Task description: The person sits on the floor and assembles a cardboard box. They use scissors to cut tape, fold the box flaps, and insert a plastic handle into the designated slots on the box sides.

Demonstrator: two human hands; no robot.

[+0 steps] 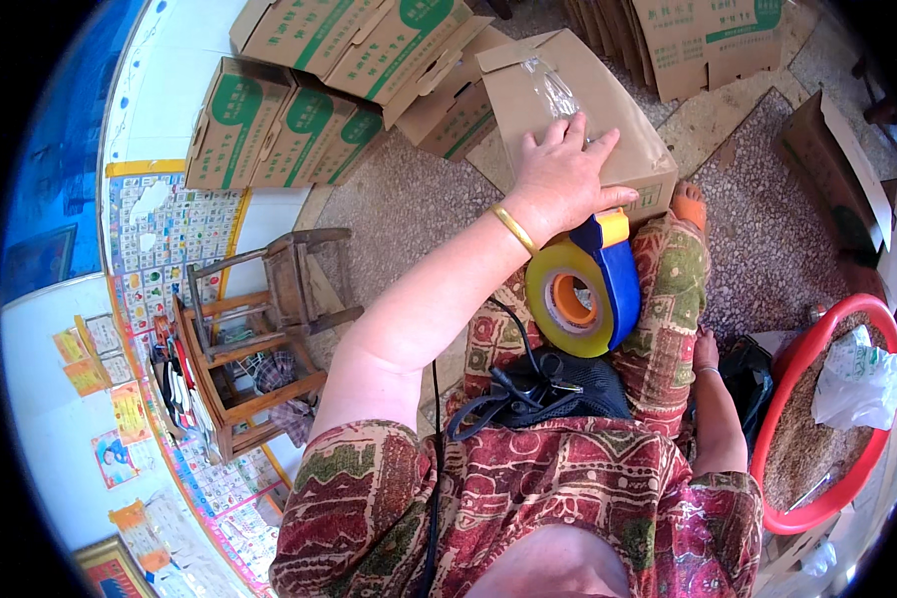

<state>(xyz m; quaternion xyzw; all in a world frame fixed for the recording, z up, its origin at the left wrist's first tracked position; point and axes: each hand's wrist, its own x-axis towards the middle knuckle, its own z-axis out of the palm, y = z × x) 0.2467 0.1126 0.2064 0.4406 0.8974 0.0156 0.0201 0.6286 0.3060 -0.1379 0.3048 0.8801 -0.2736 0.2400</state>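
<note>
A closed brown cardboard box point(608, 95) stands on the floor in front of my legs, with a shiny strip of clear tape across its top. My left hand point(568, 169), a gold bangle at its wrist, lies on the box with the fingers spread. Just below the hand is a blue tape dispenser point(623, 289) with orange parts and a big roll of yellowish tape; it is in front of my lap. My right hand point(706, 351) hangs low beside my right leg, near a black bag; its fingers are mostly hidden.
Printed cartons point(309, 120) are stacked at the far left, and folded cardboard point(703, 45) stands at the back. A red basin point(767, 468) of brown grainy material, with a white plastic bag on top, is at the right. A wooden chair point(294, 279) stands left.
</note>
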